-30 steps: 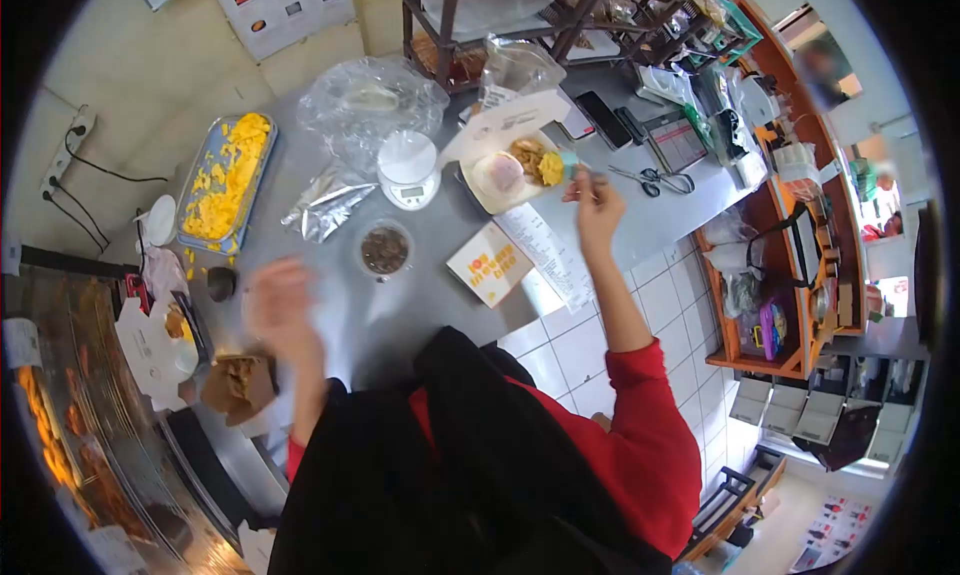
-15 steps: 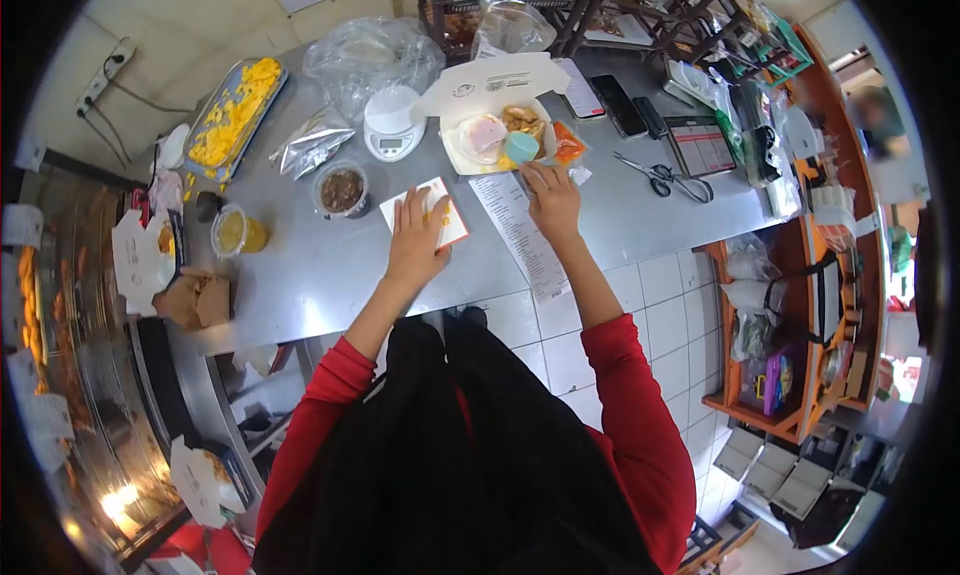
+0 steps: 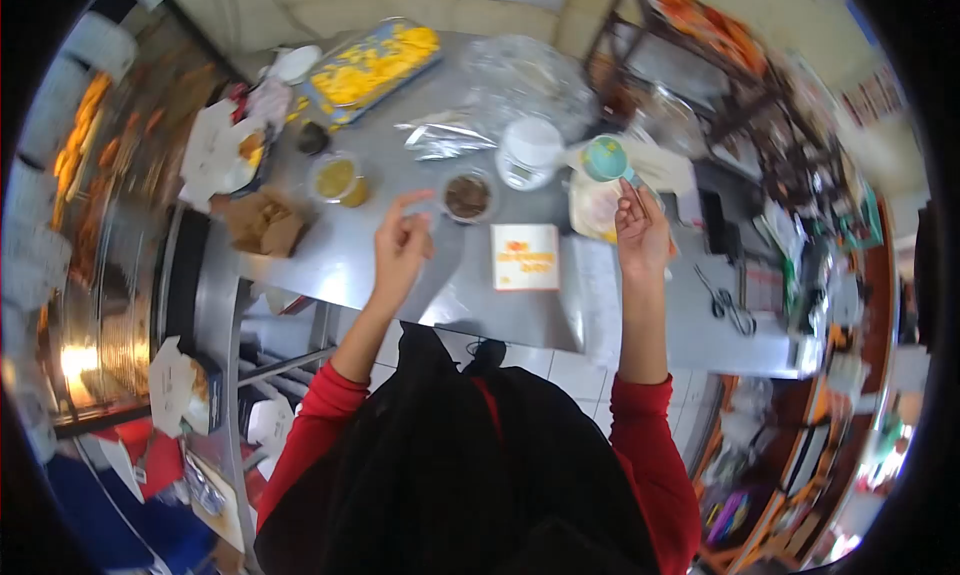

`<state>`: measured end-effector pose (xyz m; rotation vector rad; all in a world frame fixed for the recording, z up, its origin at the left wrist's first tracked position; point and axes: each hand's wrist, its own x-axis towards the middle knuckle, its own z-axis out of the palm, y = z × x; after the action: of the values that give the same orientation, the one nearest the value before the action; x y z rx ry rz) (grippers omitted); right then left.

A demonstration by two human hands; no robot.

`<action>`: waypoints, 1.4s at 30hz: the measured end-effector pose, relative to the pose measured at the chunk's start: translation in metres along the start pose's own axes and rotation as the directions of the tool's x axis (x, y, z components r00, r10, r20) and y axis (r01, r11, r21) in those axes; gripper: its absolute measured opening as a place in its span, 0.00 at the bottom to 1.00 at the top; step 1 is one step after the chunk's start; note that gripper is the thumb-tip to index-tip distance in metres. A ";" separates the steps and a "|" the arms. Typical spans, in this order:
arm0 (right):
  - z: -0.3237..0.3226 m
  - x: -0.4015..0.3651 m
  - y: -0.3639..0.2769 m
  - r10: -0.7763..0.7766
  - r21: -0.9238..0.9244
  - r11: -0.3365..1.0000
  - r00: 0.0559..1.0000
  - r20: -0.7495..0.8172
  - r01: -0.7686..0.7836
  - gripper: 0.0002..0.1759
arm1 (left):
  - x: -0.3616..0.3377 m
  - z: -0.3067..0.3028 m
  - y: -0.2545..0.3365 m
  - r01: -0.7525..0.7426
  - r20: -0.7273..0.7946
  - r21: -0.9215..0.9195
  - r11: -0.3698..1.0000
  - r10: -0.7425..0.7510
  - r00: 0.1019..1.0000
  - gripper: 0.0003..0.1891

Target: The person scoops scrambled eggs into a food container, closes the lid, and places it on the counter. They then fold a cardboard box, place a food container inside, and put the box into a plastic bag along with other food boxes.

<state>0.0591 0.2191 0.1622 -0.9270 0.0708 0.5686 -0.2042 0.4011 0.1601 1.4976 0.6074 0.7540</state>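
My right hand (image 3: 642,230) pinches the handle of a small green cup (image 3: 606,159), lifted over an open white food box (image 3: 592,207) at the right. My left hand (image 3: 404,240) hangs above the steel counter with fingers apart, a finger pointing up and right; it holds nothing. Between my hands lies a square white card (image 3: 525,257) with orange print. Just beyond my left hand stands a clear cup of dark brown food (image 3: 467,195). To its left is a clear tub of yellow-green contents (image 3: 340,179). A white scale (image 3: 529,153) stands beside the food box.
A tray of yellow pieces (image 3: 376,68) is at the back, near crumpled plastic (image 3: 528,80) and foil (image 3: 448,139). An open brown box (image 3: 264,223) stands left. Scissors (image 3: 725,300) lie right, near a receipt (image 3: 602,300). A dark rack (image 3: 735,65) rises at back right.
My left hand has left the card and moved left. My right hand has lifted the green cup from the food box. The view has turned and is somewhat blurred.
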 end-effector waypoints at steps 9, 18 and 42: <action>0.315 0.123 0.176 0.260 -0.785 0.498 0.801 0.540 0.367 0.16 | 0.216 -0.235 -0.042 0.186 -0.132 -0.332 0.925 -0.241 0.962 0.17; 0.421 0.242 0.379 -0.129 -0.459 -0.510 0.463 0.877 0.727 0.12 | 0.333 -0.233 -0.107 0.382 0.057 -0.749 0.542 -0.522 0.851 0.23; 0.389 0.232 0.361 -0.180 -0.554 -0.248 0.524 0.833 0.795 0.15 | 0.323 -0.231 -0.087 0.396 0.046 -0.802 0.447 -0.615 0.787 0.27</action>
<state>0.0083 0.7876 0.0647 -2.0244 -1.4423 -0.2344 -0.1666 0.8019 0.1033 0.3283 0.7453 0.5953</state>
